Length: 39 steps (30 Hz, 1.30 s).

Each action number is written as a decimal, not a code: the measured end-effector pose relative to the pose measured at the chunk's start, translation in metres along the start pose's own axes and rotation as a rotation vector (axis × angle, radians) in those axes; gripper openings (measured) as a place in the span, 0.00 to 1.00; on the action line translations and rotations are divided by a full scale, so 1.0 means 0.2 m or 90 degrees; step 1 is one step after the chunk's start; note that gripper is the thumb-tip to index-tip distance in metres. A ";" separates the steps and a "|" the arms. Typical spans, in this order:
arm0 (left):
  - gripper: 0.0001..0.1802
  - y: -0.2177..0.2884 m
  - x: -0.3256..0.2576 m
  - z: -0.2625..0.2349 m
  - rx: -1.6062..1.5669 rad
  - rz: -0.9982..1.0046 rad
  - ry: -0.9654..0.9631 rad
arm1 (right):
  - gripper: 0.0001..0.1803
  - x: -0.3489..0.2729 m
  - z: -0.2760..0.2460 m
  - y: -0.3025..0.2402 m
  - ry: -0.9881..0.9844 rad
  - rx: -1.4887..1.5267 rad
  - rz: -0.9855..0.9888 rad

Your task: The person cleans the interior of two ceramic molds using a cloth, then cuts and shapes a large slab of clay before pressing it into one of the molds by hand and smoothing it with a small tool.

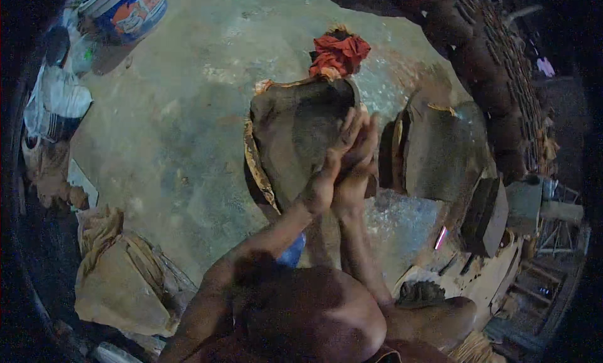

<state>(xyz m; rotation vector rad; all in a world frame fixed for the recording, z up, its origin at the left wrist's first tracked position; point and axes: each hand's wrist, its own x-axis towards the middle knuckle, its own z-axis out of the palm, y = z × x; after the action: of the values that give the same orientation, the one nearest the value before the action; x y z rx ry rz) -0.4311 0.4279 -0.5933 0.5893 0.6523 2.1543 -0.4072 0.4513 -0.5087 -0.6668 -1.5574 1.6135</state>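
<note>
Greenish floor point(169, 143) fills the middle of the frame, its surroundings fading into darkness at the rim. Your left hand point(328, 171) and right hand point(358, 171) meet palm to palm at centre, fingers extended; you can't tell whether anything is held between them. Beneath and left of them lies the dark curved piece point(282, 134), its right side partly covered. Upper left, a blue-and-white bucket point(122, 24) is cut off, contents unseen.
</note>
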 end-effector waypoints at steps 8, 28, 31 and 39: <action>0.36 0.27 0.23 -0.36 0.548 0.168 0.324 | 0.40 0.12 -0.09 0.31 -0.220 -0.343 -0.165; 0.37 0.26 0.19 -0.88 0.534 -0.232 0.425 | 0.38 0.54 0.01 0.76 -0.411 -0.601 -0.277; 0.38 0.25 0.21 -0.85 0.437 -0.234 0.462 | 0.37 0.60 -0.01 0.76 -0.432 -0.669 -0.315; 0.40 0.26 0.20 -0.85 0.569 -0.253 0.462 | 0.28 0.64 -0.03 0.90 -0.409 -0.688 -0.452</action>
<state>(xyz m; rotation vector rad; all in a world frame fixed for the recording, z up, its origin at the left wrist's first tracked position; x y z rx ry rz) -0.5851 0.3867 -0.6827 0.0510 1.9826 1.5804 -0.5052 0.5698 -0.6678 -0.0107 -2.7386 0.3482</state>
